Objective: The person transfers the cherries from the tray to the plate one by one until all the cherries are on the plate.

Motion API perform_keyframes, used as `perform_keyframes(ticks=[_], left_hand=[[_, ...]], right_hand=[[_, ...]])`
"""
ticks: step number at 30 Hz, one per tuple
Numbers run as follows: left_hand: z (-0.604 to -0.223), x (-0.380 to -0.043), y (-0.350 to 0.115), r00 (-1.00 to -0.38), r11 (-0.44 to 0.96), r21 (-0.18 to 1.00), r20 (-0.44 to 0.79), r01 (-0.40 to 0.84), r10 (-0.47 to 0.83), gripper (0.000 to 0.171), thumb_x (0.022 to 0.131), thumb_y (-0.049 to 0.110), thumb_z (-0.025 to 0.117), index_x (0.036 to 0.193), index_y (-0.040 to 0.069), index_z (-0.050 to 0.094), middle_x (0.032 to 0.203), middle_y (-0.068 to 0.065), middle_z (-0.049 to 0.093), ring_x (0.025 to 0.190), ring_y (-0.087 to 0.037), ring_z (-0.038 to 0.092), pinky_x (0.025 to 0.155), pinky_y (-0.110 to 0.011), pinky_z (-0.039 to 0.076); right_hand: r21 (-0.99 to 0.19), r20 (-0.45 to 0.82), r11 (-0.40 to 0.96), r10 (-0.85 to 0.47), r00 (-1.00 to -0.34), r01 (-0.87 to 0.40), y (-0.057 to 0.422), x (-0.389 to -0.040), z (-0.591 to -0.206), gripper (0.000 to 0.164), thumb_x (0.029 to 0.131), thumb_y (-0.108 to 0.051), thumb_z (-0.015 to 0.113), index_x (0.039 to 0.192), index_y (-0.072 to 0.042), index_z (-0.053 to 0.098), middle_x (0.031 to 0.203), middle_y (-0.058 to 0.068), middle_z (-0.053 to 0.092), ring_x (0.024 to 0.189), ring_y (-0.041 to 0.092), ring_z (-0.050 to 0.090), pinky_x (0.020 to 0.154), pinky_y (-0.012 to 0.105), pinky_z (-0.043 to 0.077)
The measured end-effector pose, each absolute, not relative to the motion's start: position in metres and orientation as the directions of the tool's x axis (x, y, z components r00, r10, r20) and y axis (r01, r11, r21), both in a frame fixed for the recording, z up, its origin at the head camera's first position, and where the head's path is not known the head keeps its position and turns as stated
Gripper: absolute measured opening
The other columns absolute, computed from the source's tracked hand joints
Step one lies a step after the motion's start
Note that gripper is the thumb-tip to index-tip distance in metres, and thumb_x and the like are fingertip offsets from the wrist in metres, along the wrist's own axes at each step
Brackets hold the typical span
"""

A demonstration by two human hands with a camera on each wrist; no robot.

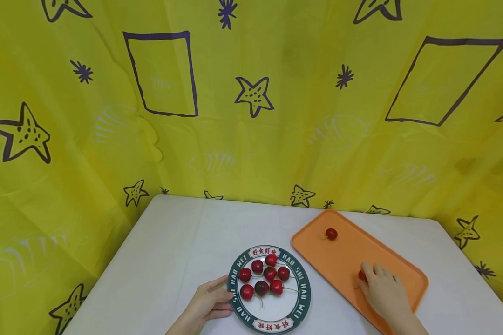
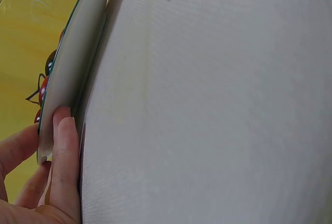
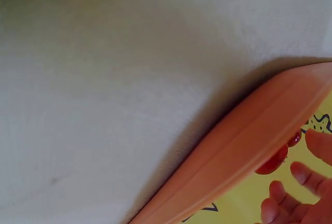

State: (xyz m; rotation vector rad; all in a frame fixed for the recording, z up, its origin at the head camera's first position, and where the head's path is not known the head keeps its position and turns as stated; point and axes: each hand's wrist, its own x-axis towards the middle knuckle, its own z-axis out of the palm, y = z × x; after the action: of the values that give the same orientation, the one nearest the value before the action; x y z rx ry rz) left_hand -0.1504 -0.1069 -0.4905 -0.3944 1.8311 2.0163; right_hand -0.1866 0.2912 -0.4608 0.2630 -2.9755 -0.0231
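Observation:
My left hand (image 1: 211,300) grips the left rim of a round plate (image 1: 276,311) with a green lettered border. In the left wrist view, the thumb lies at the plate's upper side and fingers (image 2: 63,154) reach under it. Several red cherries (image 1: 270,273) with stems lie on the plate, one of them darker. Over the orange tray (image 1: 333,260), my right hand (image 1: 384,293) has its fingers spread and bent a little beside a cherry (image 1: 362,275), which it partly covers. The right wrist view shows this cherry (image 3: 274,162) behind the tray's rim, with the fingertips apart from it.
Another cherry (image 1: 331,234) lies near the tray's far end. The tray stands to the right of the plate on a white tabletop (image 1: 159,260). A yellow curtain (image 1: 251,139) with drawn stars and fish hangs behind the table and along its sides.

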Motion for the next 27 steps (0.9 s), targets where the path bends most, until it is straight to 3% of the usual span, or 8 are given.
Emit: perform_keyframes(ticks=[8,14,27], left_hand=[[-0.4895,-0.1503,-0.1066,-0.881,-0.076,0.879,-0.464,-0.470,0.090,0.064,0.080,0.005,0.063,0.137,-0.003,0.035,0.078,-0.007,0.069,0.067,-0.019,0.067,0.064,-0.033,0.057],[-0.4905,-0.1518,-0.1065,-0.882,-0.066,0.881,-0.464,-0.469,0.084,0.064,0.080,0.006,0.063,0.137,-0.003,0.036,0.078,-0.007,0.069,0.068,-0.020,0.067,0.064,-0.033,0.057],[-0.4911,-0.1525,-0.1062,-0.876,-0.066,0.875,-0.474,-0.480,0.089,0.063,0.081,0.006,0.063,0.137,-0.003,0.036,0.079,-0.008,0.069,0.069,-0.019,0.067,0.064,-0.033,0.057]], right_hand=[[-0.027,-0.004,0.999,-0.019,-1.000,-0.019,0.2954,-0.1894,-0.4571,0.052,0.085,-0.037,0.061,0.107,0.007,0.047,0.088,0.021,0.053,0.082,0.040,0.053,0.065,0.051,0.044],[-0.035,-0.061,0.999,0.027,-0.998,0.029,0.2977,-0.1903,-0.4588,0.059,0.087,-0.048,0.054,0.103,0.009,0.046,0.086,0.020,0.051,0.079,0.038,0.051,0.062,0.047,0.045],[-0.023,-0.055,1.000,-0.019,-0.998,-0.018,0.3001,-0.1917,-0.4649,0.044,0.085,-0.031,0.060,0.101,0.008,0.048,0.085,0.021,0.050,0.081,0.040,0.052,0.062,0.051,0.045]])
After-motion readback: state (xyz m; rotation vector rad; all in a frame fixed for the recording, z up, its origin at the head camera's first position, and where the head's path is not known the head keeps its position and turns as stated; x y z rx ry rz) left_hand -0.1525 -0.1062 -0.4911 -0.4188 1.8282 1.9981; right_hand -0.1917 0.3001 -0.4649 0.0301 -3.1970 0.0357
